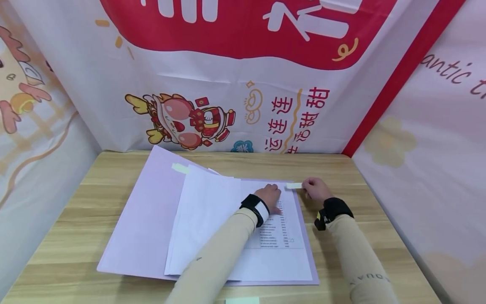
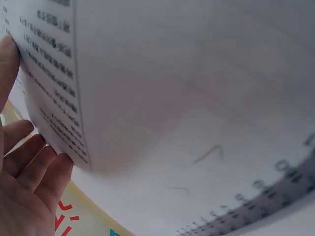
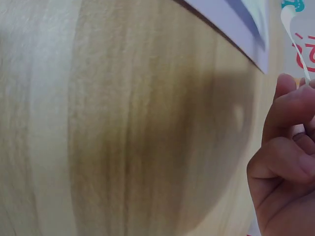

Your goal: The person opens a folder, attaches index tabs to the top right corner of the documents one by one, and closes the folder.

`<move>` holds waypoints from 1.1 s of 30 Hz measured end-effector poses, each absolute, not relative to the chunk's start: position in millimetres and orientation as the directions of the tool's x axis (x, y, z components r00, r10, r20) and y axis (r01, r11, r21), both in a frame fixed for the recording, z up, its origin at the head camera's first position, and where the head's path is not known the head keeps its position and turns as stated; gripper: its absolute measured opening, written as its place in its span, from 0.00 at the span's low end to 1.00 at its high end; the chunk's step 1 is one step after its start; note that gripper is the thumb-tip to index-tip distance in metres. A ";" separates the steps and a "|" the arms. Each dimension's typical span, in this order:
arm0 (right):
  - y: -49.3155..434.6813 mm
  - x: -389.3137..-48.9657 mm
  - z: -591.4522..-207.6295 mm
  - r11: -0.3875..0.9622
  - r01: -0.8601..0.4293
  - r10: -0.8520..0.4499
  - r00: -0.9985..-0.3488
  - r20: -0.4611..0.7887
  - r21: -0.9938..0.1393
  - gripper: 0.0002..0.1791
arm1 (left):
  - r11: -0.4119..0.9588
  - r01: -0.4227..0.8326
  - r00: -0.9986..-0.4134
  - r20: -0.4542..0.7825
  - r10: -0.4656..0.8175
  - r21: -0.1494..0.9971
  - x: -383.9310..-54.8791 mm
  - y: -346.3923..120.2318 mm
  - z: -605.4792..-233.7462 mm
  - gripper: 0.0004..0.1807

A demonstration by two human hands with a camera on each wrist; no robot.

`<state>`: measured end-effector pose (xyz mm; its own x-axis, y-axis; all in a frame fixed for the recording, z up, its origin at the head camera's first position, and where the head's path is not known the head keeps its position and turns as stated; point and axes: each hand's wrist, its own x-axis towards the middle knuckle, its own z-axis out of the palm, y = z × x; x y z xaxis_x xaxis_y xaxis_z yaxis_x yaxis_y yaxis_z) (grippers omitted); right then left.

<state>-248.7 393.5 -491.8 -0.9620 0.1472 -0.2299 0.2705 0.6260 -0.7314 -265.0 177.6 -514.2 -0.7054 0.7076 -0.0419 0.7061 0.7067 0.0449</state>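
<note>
A lilac folder (image 1: 133,236) lies spread on the table, with white pages (image 1: 205,211) turned to the left and a printed sheet (image 1: 273,265) at right. My left hand (image 1: 268,197) rests on the upper part of that sheet; in the left wrist view its fingers (image 2: 58,179) touch the paper, spread and fairly straight. Just beyond the sheet's upper right corner, my right hand (image 1: 317,190) pinches a pale sticky strip (image 1: 293,185) by its right end. The strip's other end reaches over the corner; whether it touches the paper I cannot tell.
Another pale sticky strip (image 1: 180,168) sticks out at the top of the turned pages. At the near table edge lies a pale green paper piece (image 1: 242,300), partly cut off. The wooden table (image 1: 353,257) meets printed cloth walls (image 1: 212,71) at the back and sides.
</note>
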 end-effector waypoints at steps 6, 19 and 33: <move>395.0 -248.3 -500.6 0.634 0.287 0.166 -0.957 -0.237 -0.718 0.16 | 0.712 0.699 -0.705 -0.110 0.701 0.057 -258.5 180.1 -498.6 0.51; 390.8 -248.9 -504.2 0.623 0.298 0.159 -0.954 -0.256 -0.723 0.15 | 0.692 0.721 -0.674 -0.194 0.713 0.036 -247.7 183.5 -472.8 0.48; 386.8 -251.3 -503.9 0.640 0.334 0.192 -0.942 -0.276 -0.692 0.14 | 0.706 0.708 -0.698 -0.165 0.697 -0.017 -265.9 191.2 -505.9 0.42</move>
<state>-251.3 386.8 -503.9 -0.9417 0.1924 -0.2761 0.3336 0.6404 -0.6918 -265.9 191.2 -505.9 -0.6981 0.6967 -0.1652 0.7083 0.7057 -0.0172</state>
